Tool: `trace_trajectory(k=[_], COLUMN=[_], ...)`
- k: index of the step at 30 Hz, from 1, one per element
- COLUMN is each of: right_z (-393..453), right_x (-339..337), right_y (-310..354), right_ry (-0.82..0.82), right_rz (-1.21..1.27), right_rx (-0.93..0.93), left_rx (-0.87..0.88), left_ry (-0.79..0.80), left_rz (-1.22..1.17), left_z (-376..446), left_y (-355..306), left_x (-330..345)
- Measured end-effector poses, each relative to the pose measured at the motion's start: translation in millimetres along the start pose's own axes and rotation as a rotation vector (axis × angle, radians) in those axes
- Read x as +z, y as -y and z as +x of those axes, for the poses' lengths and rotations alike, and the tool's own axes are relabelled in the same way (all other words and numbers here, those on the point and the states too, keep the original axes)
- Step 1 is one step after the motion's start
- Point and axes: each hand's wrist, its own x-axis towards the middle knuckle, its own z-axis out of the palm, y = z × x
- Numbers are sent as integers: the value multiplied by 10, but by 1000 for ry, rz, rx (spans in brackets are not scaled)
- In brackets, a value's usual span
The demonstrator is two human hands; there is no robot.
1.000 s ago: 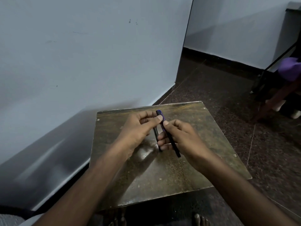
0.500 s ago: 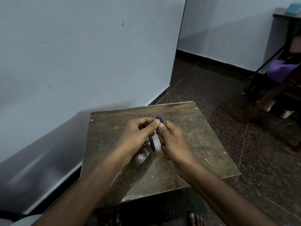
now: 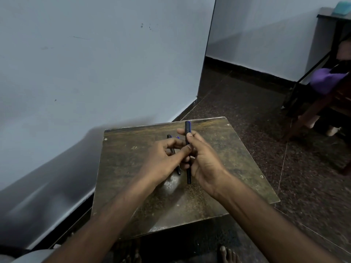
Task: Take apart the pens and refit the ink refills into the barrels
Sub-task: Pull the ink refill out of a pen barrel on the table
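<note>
My right hand [image 3: 204, 160] holds a dark pen [image 3: 188, 133] standing up, its top poking out at 12 o'clock. My left hand [image 3: 163, 160] pinches its middle. A second pen [image 3: 177, 169] lies under my left fingers on the brown counter [image 3: 237, 168].

Two dark pens [image 3: 187, 130] [image 3: 178, 170], two hands [image 3: 161, 162] [image 3: 205, 160], one wooden table [image 3: 228, 158].
</note>
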Motion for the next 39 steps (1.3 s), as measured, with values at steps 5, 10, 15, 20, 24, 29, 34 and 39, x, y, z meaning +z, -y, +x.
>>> trace_trajectory(k=[5,10,15,20,24,29,34,39], right_z=[38,238,511,629,657,645,559,354], right_x=[4,-98,-189,47,248,373,391,268], right_y=[-13,-6,185,15,-186,-269,-131,-27], right_ry=[17,-116,-229,-237,-160,-115,-96,68], right_rz=[-59,-269,-283,-1149,-1422,-1538,-1551,-914], right_rx=[25,-94,-224,-413,-434,-376,-439,-223], left_rx=[24,-8,-113,-117,-119,-110,-89,-113], left_ry=[-97,-110,-115,-288,-349,-350,-301,-167], left_rz=[113,272,277,175,108,82,-41,-183], left_z=[-20,-18,-16,98,175,170,130,80], left_y=[-37,-92,-16,54,94,83,20,-93], left_x=[-69,-183,-436,-711,-810,-850,-814,-637])
